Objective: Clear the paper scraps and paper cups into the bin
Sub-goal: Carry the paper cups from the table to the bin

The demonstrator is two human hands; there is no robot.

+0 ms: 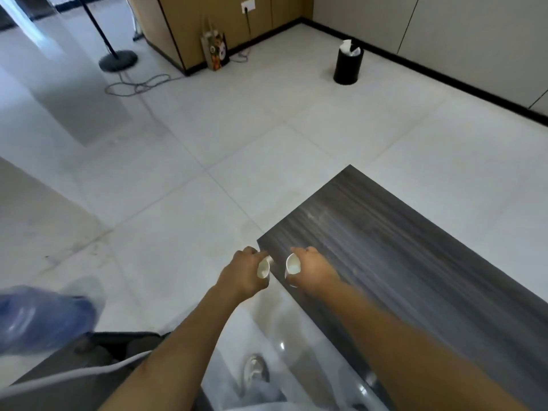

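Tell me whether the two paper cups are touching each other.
Apart. The head view shows a strip of dark table between the left hand's cup and the right hand's cup.

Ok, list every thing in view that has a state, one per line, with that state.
Left hand: gripping a paper cup.
Right hand: gripping a paper cup.
Left paper cup: held, tipped on its side, looks empty.
Right paper cup: held, tilted, mouth toward the camera, looks empty.
Bin: upright on the floor, open-topped, white paper sticking out.
Table: bare where visible.
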